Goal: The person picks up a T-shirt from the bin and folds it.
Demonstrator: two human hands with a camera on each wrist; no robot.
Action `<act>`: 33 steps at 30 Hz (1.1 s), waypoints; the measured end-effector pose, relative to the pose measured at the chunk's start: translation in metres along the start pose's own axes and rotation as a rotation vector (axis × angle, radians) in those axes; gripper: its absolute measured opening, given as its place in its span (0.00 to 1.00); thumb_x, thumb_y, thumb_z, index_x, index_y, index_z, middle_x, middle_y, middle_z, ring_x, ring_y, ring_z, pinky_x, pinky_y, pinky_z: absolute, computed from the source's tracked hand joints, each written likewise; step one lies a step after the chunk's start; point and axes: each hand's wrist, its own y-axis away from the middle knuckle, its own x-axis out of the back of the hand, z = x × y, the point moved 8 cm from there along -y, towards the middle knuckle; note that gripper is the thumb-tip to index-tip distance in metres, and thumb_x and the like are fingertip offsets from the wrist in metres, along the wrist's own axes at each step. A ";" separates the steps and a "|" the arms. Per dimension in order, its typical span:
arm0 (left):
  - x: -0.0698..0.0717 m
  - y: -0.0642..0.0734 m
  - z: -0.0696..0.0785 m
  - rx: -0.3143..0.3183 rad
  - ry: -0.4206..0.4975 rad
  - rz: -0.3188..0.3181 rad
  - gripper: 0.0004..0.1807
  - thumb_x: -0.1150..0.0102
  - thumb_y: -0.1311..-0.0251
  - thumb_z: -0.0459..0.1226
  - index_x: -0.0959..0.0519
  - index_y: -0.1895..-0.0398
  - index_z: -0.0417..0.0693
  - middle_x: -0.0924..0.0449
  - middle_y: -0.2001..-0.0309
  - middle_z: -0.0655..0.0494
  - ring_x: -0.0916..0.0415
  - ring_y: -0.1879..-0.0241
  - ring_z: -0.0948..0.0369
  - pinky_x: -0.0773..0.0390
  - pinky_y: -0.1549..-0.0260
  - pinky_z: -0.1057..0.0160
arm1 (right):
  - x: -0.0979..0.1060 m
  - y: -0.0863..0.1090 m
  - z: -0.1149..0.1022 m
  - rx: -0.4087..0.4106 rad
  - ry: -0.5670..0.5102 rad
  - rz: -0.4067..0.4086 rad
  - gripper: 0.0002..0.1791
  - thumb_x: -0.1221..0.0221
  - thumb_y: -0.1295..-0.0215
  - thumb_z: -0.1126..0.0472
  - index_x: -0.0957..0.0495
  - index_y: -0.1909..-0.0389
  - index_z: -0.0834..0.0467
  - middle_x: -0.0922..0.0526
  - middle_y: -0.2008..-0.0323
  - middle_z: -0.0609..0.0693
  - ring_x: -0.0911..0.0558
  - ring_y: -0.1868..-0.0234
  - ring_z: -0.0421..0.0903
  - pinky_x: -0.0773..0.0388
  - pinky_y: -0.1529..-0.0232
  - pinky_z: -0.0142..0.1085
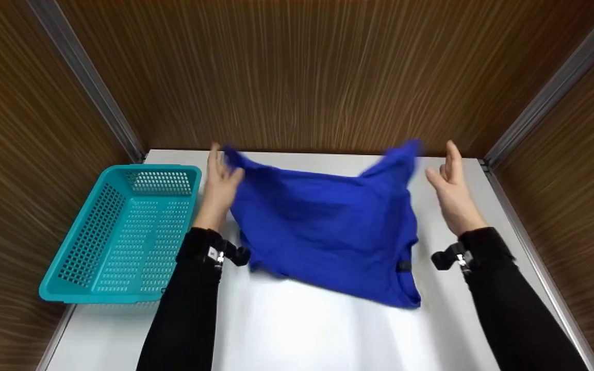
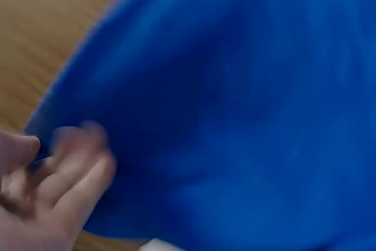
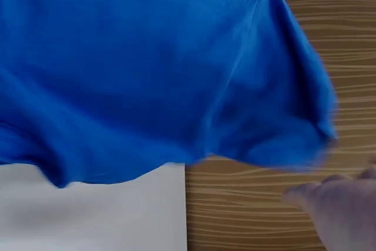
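Note:
A blue T-shirt [image 1: 323, 221] is spread in mid-fling over the white table, its two far corners raised and blurred by motion. In the right wrist view a seam and a sleeve [image 3: 276, 110] show on the shirt. My left hand [image 1: 219, 188] is beside the raised left corner, fingers loosely extended; the left wrist view shows its blurred fingers [image 2: 82, 180] in front of the fabric, with no clear grip. My right hand [image 1: 457, 198] stands apart from the right corner, thumb and fingers spread, holding nothing.
A teal plastic basket [image 1: 142, 242] with perforated walls stands on the left of the white table [image 1: 286, 330], close to my left forearm. Wood-grain panels [image 1: 297, 77] enclose the table at the back and both sides. A small dark patch [image 1: 403, 266] shows near the shirt's right edge.

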 end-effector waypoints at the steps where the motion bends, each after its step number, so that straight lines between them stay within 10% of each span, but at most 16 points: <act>1: -0.008 -0.001 -0.003 0.005 0.025 -0.060 0.43 0.48 0.26 0.33 0.57 0.16 0.65 0.56 0.18 0.47 0.45 0.23 0.48 0.38 0.28 0.45 | -0.007 -0.001 0.001 0.019 0.084 -0.023 0.40 0.50 0.22 0.65 0.57 0.17 0.49 0.60 0.17 0.46 0.59 0.18 0.50 0.61 0.20 0.44; 4: -0.021 0.007 -0.014 -0.103 -0.220 -0.166 0.48 0.48 0.27 0.33 0.64 0.17 0.68 0.85 0.18 0.54 0.76 0.20 0.44 0.54 0.24 0.39 | -0.029 0.011 0.020 0.052 0.389 -0.148 0.42 0.47 0.23 0.64 0.58 0.17 0.47 0.66 0.17 0.47 0.64 0.18 0.56 0.65 0.21 0.55; 7: -0.024 0.022 -0.039 -0.175 -0.498 -0.147 0.32 0.47 0.30 0.33 0.37 0.22 0.50 0.59 0.18 0.42 0.59 0.21 0.39 0.45 0.27 0.40 | -0.047 0.041 0.054 0.117 0.714 -0.244 0.33 0.44 0.25 0.64 0.40 0.22 0.59 0.42 0.22 0.61 0.44 0.23 0.66 0.48 0.25 0.61; 10: -0.029 0.047 -0.072 -0.216 -0.771 -0.213 0.14 0.41 0.33 0.37 0.20 0.47 0.43 0.28 0.41 0.41 0.31 0.40 0.42 0.27 0.43 0.44 | -0.055 0.079 0.082 0.279 0.964 -0.212 0.17 0.39 0.32 0.66 0.23 0.44 0.65 0.15 0.50 0.66 0.18 0.48 0.69 0.21 0.48 0.60; 13: -0.039 0.075 -0.108 -0.243 -0.942 -0.411 0.14 0.32 0.39 0.47 0.24 0.63 0.48 0.25 0.63 0.51 0.26 0.61 0.51 0.24 0.62 0.51 | -0.056 0.110 0.103 0.424 1.151 -0.166 0.10 0.32 0.38 0.63 0.25 0.65 0.61 0.19 0.79 0.54 0.19 0.78 0.58 0.23 0.77 0.53; 15: -0.041 0.089 -0.126 -0.262 -1.014 -0.502 0.22 0.27 0.46 0.53 0.25 0.61 0.49 0.25 0.63 0.54 0.27 0.62 0.54 0.24 0.65 0.52 | -0.058 0.122 0.119 0.429 1.216 -0.223 0.16 0.29 0.40 0.55 0.27 0.66 0.58 0.23 0.79 0.49 0.23 0.79 0.53 0.26 0.79 0.49; 20: -0.040 0.096 -0.140 -0.368 -1.170 -0.379 0.38 0.22 0.54 0.57 0.25 0.46 0.44 0.25 0.53 0.46 0.27 0.56 0.47 0.24 0.63 0.47 | -0.054 0.130 0.152 0.255 1.297 -0.395 0.36 0.26 0.46 0.41 0.25 0.44 0.58 0.27 0.58 0.54 0.24 0.58 0.55 0.22 0.65 0.52; 25: -0.042 0.092 -0.131 -0.480 -1.155 -0.203 0.14 0.31 0.37 0.40 0.23 0.58 0.40 0.22 0.61 0.42 0.24 0.64 0.45 0.22 0.72 0.49 | -0.054 0.129 0.150 0.354 1.311 -0.398 0.28 0.30 0.45 0.62 0.25 0.43 0.61 0.26 0.55 0.60 0.24 0.56 0.59 0.21 0.64 0.54; 29: -0.033 0.083 -0.127 -0.336 -0.964 -0.168 0.08 0.37 0.34 0.35 0.26 0.62 0.41 0.22 0.64 0.44 0.22 0.65 0.44 0.22 0.69 0.45 | -0.047 0.121 0.144 0.380 1.238 -0.336 0.19 0.37 0.46 0.77 0.22 0.52 0.65 0.21 0.58 0.61 0.21 0.58 0.61 0.19 0.61 0.54; 33: -0.037 0.084 -0.136 -0.203 -0.964 -0.302 0.29 0.27 0.43 0.45 0.25 0.43 0.43 0.24 0.48 0.43 0.27 0.49 0.42 0.26 0.55 0.41 | -0.022 0.100 0.139 0.107 0.917 -0.164 0.15 0.45 0.36 0.76 0.21 0.49 0.66 0.17 0.53 0.65 0.17 0.50 0.62 0.20 0.48 0.54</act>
